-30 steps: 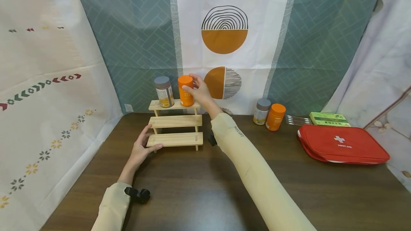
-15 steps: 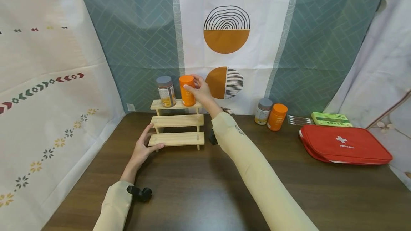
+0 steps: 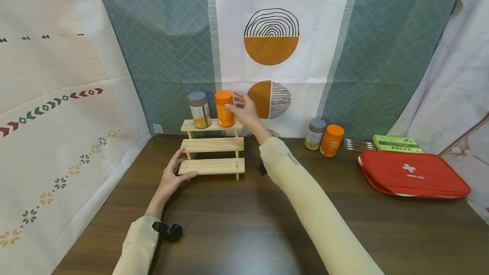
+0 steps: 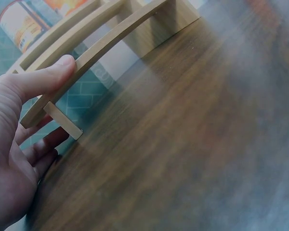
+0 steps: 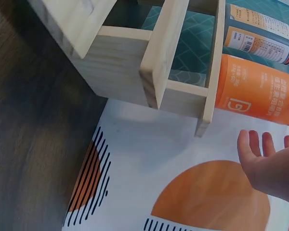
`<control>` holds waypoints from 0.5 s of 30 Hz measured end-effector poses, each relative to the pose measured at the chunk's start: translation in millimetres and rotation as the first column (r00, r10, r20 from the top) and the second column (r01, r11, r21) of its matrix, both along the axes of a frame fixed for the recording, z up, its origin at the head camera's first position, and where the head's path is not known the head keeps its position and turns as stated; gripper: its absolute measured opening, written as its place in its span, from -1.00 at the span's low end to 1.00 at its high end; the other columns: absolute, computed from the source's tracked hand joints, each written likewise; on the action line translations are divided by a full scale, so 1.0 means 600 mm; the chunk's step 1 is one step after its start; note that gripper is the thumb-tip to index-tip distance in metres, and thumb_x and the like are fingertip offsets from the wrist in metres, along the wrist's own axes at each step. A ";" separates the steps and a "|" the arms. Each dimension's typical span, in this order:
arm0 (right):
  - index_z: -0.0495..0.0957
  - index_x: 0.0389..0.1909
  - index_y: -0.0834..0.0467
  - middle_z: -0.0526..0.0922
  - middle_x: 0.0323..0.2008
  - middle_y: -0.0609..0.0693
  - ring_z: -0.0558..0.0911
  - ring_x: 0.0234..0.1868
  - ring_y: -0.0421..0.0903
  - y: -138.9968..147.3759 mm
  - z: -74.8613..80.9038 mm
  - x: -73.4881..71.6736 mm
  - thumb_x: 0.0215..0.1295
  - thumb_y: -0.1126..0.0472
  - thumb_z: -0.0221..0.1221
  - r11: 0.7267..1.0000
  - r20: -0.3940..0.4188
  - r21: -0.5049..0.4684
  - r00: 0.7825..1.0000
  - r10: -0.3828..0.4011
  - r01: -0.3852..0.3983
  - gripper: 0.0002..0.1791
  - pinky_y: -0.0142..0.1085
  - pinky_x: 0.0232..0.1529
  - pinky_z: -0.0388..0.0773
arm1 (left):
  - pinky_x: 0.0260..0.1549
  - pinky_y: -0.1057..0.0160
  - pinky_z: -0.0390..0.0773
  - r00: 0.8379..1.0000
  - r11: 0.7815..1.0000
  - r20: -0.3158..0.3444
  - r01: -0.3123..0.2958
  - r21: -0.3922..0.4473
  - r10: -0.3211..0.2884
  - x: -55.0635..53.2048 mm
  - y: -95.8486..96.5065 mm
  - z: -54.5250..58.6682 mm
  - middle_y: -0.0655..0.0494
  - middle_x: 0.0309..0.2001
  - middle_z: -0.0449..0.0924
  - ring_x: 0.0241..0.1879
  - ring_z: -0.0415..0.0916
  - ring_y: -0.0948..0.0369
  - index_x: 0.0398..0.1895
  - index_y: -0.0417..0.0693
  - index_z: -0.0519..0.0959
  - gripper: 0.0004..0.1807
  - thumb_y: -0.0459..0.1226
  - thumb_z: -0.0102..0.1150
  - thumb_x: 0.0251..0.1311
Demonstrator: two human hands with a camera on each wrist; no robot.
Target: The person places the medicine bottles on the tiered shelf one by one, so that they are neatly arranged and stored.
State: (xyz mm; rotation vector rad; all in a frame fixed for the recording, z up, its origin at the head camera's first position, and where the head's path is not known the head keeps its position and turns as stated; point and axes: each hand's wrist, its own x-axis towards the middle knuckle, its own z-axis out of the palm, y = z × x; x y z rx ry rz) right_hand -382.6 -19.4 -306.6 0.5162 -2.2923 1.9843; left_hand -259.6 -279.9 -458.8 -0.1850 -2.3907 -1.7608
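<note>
A three-step wooden display rack (image 3: pixel 214 165) stands on the brown table. On its top step an orange bottle (image 3: pixel 225 113) sits upright beside a grey-lidded bottle (image 3: pixel 200 113). My right hand (image 3: pixel 248 113) is just right of the orange bottle; in the right wrist view its spread fingers (image 5: pixel 267 143) are apart from the bottle and hold nothing. My left hand (image 3: pixel 168 181) grips the left end of the lowest step. In the left wrist view, the thumb (image 4: pixel 48 77) lies against the board and the other fingers reach behind it, partly hidden.
Another grey-lidded bottle (image 3: pixel 315 134) and a second orange bottle (image 3: pixel 331 141) stand at the back, right of the rack. Further right lie a pack of swabs (image 3: pixel 359 144), a green box (image 3: pixel 397 144) and a red first aid bag (image 3: pixel 414 175). Fabric hangs behind the table.
My right hand has let go of the orange bottle and moved slightly right, away from it. The bottle stays on the top step. My left hand keeps its place on the rack.
</note>
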 end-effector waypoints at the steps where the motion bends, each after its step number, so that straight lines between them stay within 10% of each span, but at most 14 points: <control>1: 0.28 0.40 0.12 0.38 0.35 0.17 0.40 0.33 0.14 0.003 -0.001 0.001 0.33 0.17 0.23 1.000 -0.006 0.000 1.000 -0.013 0.013 -0.36 -0.07 0.33 0.39 | -0.33 0.38 0.53 1.000 1.000 0.000 -0.002 -0.002 0.002 0.000 0.000 0.000 -0.29 0.32 0.32 -0.13 0.44 0.45 0.57 0.18 -0.05 0.04 -0.38 0.37 0.12; 15: 0.43 0.28 0.17 0.53 0.21 0.17 0.49 0.22 0.10 0.039 -0.025 0.020 0.30 0.13 0.27 0.993 -0.018 -0.052 0.994 -0.106 0.105 -0.45 -0.11 0.27 0.45 | -0.20 0.50 0.48 1.000 1.000 -0.020 0.004 0.001 -0.003 0.000 0.001 -0.001 -0.28 0.29 0.34 -0.07 0.43 0.52 0.57 0.19 -0.04 0.04 -0.39 0.36 0.12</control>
